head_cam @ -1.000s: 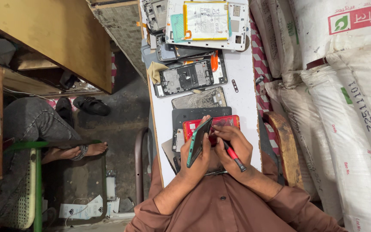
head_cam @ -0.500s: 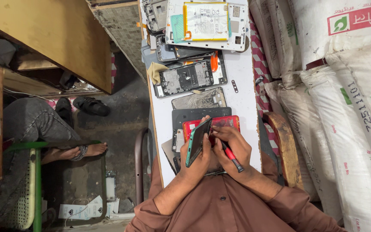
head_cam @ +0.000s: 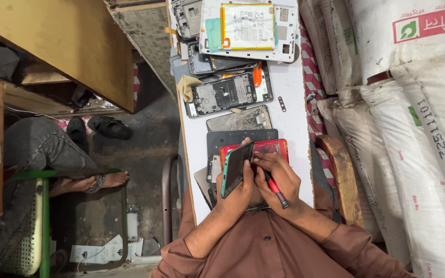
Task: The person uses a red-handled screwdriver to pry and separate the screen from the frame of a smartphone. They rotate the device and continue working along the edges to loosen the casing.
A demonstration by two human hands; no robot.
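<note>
Left hand (head_cam: 240,188): gripping a teal-edged phone (head_cam: 234,169), tilting it on edge above the counter (head_cam: 294,134).
Right hand (head_cam: 279,177): pinching a red-handled screwdriver (head_cam: 274,188), tip meeting the phone.
Beneath: red phone frame (head_cam: 271,146) lying on a dark panel (head_cam: 233,138).

- The phone (head_cam: 234,169) held up on edge shows a teal rim and a dark face.
- The screwdriver (head_cam: 274,187) has a red and black handle.
- The case (head_cam: 264,149) under the hands is glossy red.
- The tabletop (head_cam: 295,128) is plain white.
- The opened tablet (head_cam: 248,28) at the far end is white, with a pale yellow-edged battery and a green patch.
- The sleeves (head_cam: 279,247) are rust brown.
- The sacks (head_cam: 418,103) on the right are white with red, green and black print.
- The cloth (head_cam: 312,67) beside the tabletop is red-and-white checked.
- The chair (head_cam: 37,226) near left is green.
</note>
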